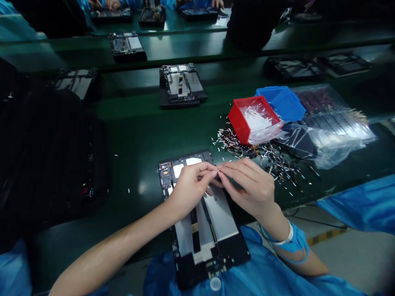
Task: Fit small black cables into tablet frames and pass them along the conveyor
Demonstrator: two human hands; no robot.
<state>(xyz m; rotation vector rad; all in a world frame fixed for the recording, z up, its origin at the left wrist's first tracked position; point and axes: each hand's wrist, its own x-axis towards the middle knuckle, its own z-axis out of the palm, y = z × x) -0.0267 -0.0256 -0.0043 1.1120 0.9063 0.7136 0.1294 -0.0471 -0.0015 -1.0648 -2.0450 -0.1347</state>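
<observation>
My left hand (pixel 196 181) and my right hand (pixel 249 181) meet fingertip to fingertip above an opened tablet (pixel 222 213). Both are closed in a pinch around a tiny white piece (pixel 218 170), mostly hidden by the fingers. The tablet lies face down with its inside bare, showing silver battery areas, dark ribbon cables and small boards. Its lower end sticks out over the table's front edge, close to my blue clothing. Right of the tablet, a loose heap of thin dark cables (pixel 277 162) and small white bits spreads over the green table.
A red bin (pixel 239 123) of white bits in plastic stands beside a blue bin (pixel 280 100). Bagged trays of parts (pixel 333 119) lie at right. More opened tablets (pixel 183 84) rest farther back. Dark bulky shapes (pixel 46 156) fill the left. Co-workers' hands (pixel 112 4) show at the top.
</observation>
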